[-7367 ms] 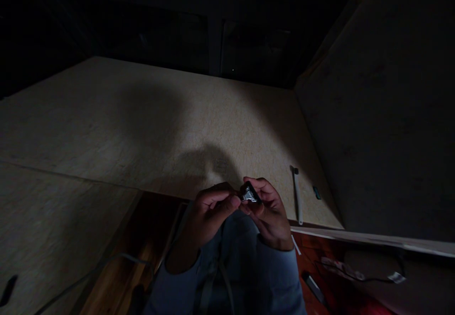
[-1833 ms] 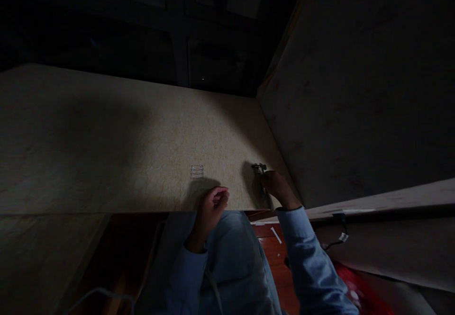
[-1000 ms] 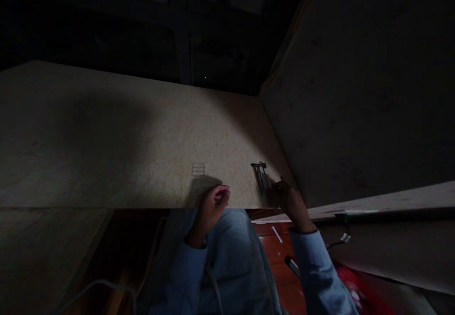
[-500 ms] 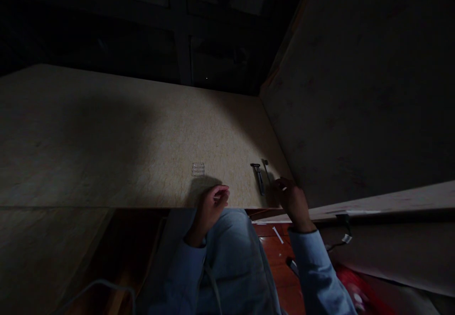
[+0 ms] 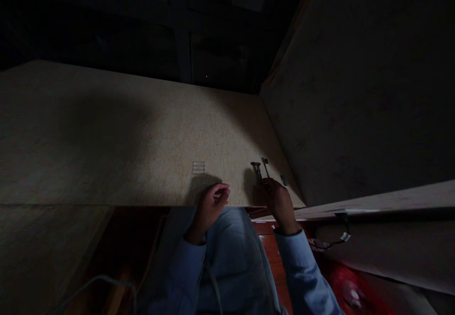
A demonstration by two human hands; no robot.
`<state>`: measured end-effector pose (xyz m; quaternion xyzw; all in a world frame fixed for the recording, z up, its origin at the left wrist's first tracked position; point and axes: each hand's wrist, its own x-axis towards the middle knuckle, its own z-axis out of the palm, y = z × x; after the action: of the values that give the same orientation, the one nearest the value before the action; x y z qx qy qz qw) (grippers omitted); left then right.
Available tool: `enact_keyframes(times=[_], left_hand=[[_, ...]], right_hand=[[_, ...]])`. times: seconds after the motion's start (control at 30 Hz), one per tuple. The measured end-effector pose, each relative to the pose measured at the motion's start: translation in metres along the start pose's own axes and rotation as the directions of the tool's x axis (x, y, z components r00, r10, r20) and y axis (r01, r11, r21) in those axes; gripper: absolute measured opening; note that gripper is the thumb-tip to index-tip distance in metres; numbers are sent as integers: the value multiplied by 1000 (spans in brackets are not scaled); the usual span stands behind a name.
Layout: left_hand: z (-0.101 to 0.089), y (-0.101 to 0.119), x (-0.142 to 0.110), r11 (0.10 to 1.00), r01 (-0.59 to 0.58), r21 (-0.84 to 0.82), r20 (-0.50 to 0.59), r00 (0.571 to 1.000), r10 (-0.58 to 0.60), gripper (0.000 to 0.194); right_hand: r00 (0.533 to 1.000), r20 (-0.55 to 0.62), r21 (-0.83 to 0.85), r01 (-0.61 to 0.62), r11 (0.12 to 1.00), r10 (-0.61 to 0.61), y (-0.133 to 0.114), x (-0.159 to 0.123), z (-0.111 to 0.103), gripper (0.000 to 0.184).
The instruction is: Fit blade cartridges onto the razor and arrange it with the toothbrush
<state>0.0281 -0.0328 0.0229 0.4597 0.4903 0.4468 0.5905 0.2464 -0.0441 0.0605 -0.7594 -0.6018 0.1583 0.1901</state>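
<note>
My left hand (image 5: 209, 204) rests at the near edge of the beige board (image 5: 142, 135), its fingers curled round a small pale piece I cannot name. A small clear ribbed plastic piece (image 5: 198, 166) lies on the board just beyond it. My right hand (image 5: 277, 200) is curled over the near ends of two slim tools lying side by side, a dark one with a crosswise head (image 5: 256, 168) and a pale-handled one (image 5: 266, 164). Which of them the fingers grip is hidden. A tiny teal piece (image 5: 283, 180) lies just to the right.
A large dark upright panel (image 5: 355, 92) rises along the board's right side. Another board edge (image 5: 391, 201) runs off to the right with a wire and tag (image 5: 337, 239). Below are reddish floor, a pale cable (image 5: 88, 286) and my blue-clad lap. The surroundings are very dark.
My right hand has moved left, from beside the two tools onto their near ends. The teal piece it covered now shows. The left hand has stayed put.
</note>
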Motion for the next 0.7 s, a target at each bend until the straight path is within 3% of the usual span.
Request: enact_keyframes(times=[0.4,0.53,0.7], left_hand=[[0,-3,0,1000,-13,-4,24,1000,13,36],[1,-3,-1,1000,-21,20,18,1000,21,35],[0,-4,0,998,-41,37,17,999,40,32]], right_hand=[[999,-11,147,-34,989,36,0,-4,3,33],[999,-21,214,45,976,-41,-12,-8,6,34],[975,-22,327,216,920,-221,-50,-4,14,32]])
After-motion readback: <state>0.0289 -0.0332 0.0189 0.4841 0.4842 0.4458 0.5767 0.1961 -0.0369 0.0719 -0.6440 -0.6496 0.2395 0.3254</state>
